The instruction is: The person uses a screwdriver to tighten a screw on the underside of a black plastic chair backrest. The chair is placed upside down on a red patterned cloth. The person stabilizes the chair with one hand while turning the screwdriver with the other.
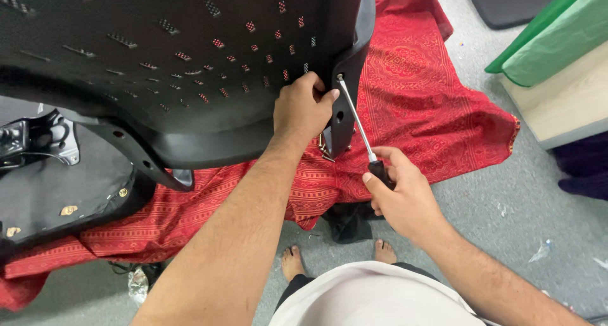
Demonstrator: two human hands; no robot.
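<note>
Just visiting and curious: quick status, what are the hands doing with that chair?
Left hand steadies black chair back at its edge bracket. Right hand grips screwdriver, tip at bracket. Red cloth beneath; nothing blocking.

Your left hand [301, 110] reaches forward on a bare, nearly straight arm, knuckles up, fingers [320, 88] curled in a firm clamp. Your right hand [399, 190] sits lower and nearer your body, wrist bent, closed in a fist-like grasp with the thumb laid along the top. Your bare feet [292, 262] show below, toes pointing forward.
</note>
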